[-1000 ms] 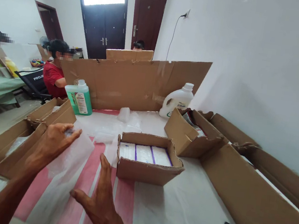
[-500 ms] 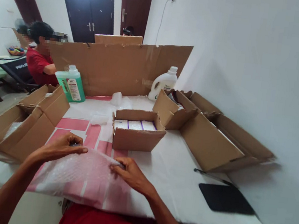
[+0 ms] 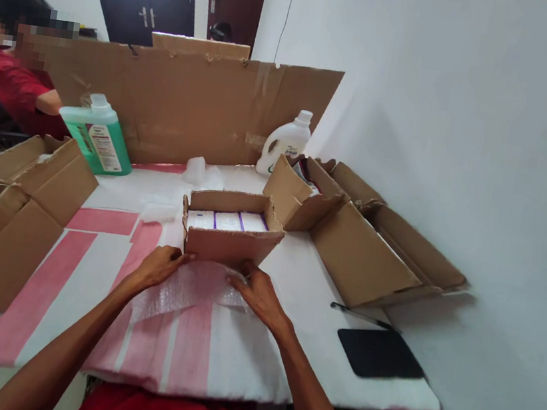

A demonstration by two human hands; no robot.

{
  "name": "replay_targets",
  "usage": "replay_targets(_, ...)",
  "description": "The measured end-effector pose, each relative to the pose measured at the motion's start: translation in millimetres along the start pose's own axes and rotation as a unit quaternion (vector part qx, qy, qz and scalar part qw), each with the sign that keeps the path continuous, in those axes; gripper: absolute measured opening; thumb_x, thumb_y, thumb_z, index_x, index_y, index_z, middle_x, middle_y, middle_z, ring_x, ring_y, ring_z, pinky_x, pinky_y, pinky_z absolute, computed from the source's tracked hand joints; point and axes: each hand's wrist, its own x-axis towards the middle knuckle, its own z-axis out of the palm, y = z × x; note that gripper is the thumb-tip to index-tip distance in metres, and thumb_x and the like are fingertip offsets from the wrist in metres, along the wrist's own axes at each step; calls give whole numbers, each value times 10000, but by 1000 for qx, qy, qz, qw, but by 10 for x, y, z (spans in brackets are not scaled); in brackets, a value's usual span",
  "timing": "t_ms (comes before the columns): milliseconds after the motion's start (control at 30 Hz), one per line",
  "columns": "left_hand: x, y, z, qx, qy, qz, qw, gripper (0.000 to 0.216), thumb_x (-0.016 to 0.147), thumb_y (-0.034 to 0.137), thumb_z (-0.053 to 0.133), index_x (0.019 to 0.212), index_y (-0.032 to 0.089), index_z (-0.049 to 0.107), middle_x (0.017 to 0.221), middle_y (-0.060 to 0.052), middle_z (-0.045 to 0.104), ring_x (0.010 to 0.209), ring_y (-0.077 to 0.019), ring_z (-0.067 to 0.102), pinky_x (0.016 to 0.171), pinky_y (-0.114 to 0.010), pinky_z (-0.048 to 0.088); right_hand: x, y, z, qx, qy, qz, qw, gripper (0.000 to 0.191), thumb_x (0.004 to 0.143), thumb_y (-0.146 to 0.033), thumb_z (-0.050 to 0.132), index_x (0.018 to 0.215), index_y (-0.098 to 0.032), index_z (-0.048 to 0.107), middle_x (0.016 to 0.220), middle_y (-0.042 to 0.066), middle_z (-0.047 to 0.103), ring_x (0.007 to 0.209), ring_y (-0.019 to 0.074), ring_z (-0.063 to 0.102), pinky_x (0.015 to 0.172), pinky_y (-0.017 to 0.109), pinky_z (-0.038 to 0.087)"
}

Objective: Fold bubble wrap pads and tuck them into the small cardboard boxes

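A sheet of clear bubble wrap (image 3: 171, 292) stretches between my hands, just in front of a small open cardboard box (image 3: 227, 248). At its left edge, my left hand (image 3: 158, 269) has fingers closed on the wrap, close to the box's near left corner. My right hand (image 3: 261, 296) pinches the other edge, its fingers by the box's lower front side. Inside the box stand white packs (image 3: 227, 221) with purple edges, side by side. Where the wrap meets the box front, I cannot make out whether they touch.
Divided cardboard boxes stand at left (image 3: 6, 244) and right (image 3: 368, 254). A green liquid bottle (image 3: 101, 138) and white jug (image 3: 289, 143) stand before a cardboard panel (image 3: 190, 110). A black pad (image 3: 379, 353) and pen (image 3: 364, 316) lie right. Beyond the panel sits a person (image 3: 19, 87).
Both my hands have moved forward with the bubble wrap, up to the front of the small box. The view has shifted right and tilted down.
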Motion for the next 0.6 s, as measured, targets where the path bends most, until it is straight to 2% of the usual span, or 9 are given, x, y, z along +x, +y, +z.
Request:
replay_targets(167,123,-13,-157,31,61,14,998,564,869,682,411,664,200,621,647,-43,625,632,-195,556,615,-304,341,187,-53,97,41,31,-19,999,246,821,-346,658,995,-174,626,981,88,700,892,237,636,782,312,438)
replay_targets(300,-23,5,-305,27,45,69,996,522,855,663,495,692,196,661,671,-22,656,637,-170,566,605,-283,384,82,-128,82,61,36,-43,997,158,847,-320,600,926,-188,639,888,42,681,823,202,608,764,299,437)
replay_targets(433,-336,-23,-432,20,13,120,992,370,868,551,590,788,214,722,742,5,705,659,-141,591,610,-252,434,-177,-193,19,133,-24,-60,989,177,884,-318,547,812,-196,653,753,-7,633,731,162,577,685,267,406)
replay_targets(600,-541,-113,-569,62,53,166,983,282,912,463,602,833,232,743,799,-9,701,687,-143,594,677,-281,444,-351,-277,-2,237,-117,-54,963,231,886,-309,553,743,-178,678,690,-14,603,663,134,526,627,257,355)
